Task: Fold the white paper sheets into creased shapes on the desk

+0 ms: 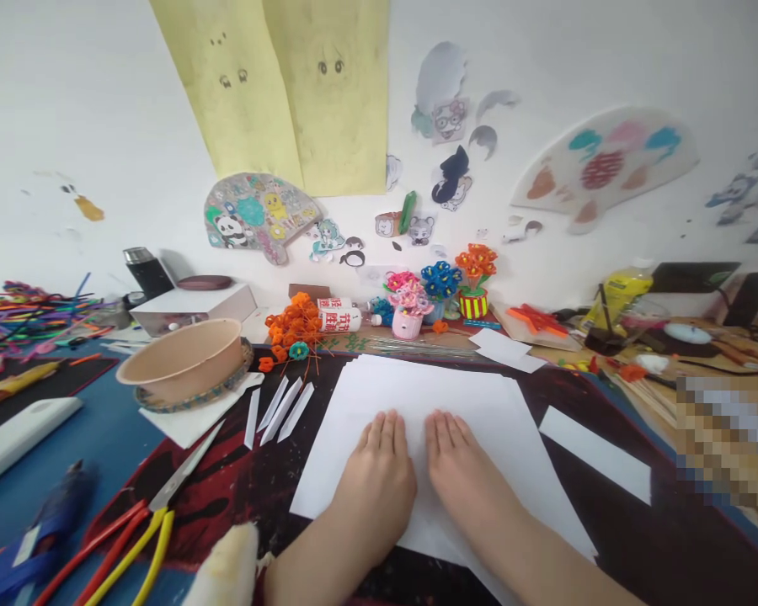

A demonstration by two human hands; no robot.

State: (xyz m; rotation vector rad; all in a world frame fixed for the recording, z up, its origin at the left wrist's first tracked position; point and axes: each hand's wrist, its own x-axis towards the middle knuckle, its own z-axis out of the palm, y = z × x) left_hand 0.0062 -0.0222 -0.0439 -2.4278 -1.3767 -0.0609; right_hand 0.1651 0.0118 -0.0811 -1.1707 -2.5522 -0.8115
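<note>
A stack of white paper sheets (442,383) lies on the dark mat, its edges slightly uneven. My left hand (379,471) rests palm down on the paper, its fingers stretched forward and side by side. Close by, with a narrow gap between them, my right hand (464,471) lies in the same way. Neither hand shows anything held; what is under the palms and the thumbs is hidden. Several folded white paper strips (280,410) lie to the left of the stack. Right of it is a flat white paper strip (597,453).
Scissors (164,505) with red and yellow handles and a blue glue gun (44,539) lie at left. Behind them stands a beige bowl (183,366). Orange craft flowers (294,324), small flower pots (473,303) and a yellow bottle (619,295) line the wall.
</note>
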